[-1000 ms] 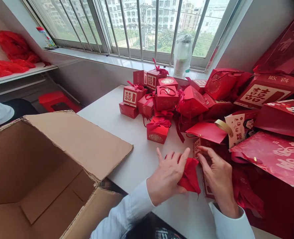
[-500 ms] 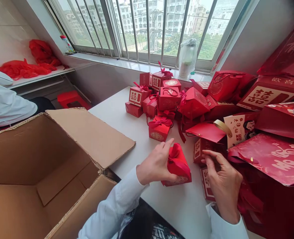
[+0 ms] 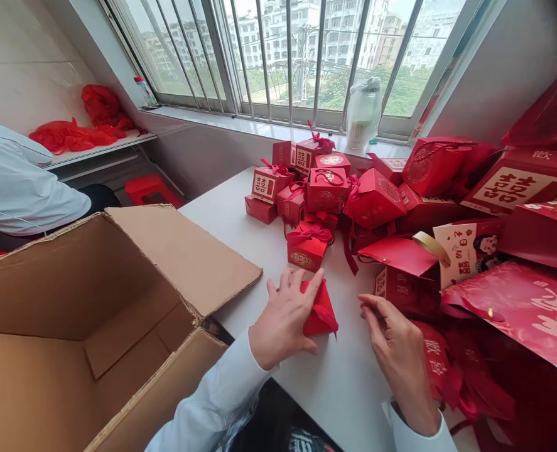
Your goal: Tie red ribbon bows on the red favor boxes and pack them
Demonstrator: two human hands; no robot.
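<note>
A small red gift box [image 3: 323,314] with a ribbon stands on the white table, partly covered by my left hand. My left hand [image 3: 285,314] lies over its left side with fingers spread and thumb apart from the box. To the right, my right hand [image 3: 395,355] hovers above the table with thumb and fingertips drawn together; I cannot make out anything between them. Red boxes with pale labels lie just beyond that hand, among them a box [image 3: 407,290]. Another ribboned box [image 3: 308,245] stands just behind the one at my left hand.
An open cardboard carton [image 3: 132,307] stands at the left, its flap reaching over the table edge. Red gift boxes [image 3: 328,188] are piled toward the window. Large red gift bags [image 3: 518,307] crowd the right. A person in a pale sleeve [image 3: 28,182] is at the far left.
The red gift box has moved left and back on the table with my left hand, whose fingers have spread off it. My right hand has shifted left, away from the labelled boxes.
</note>
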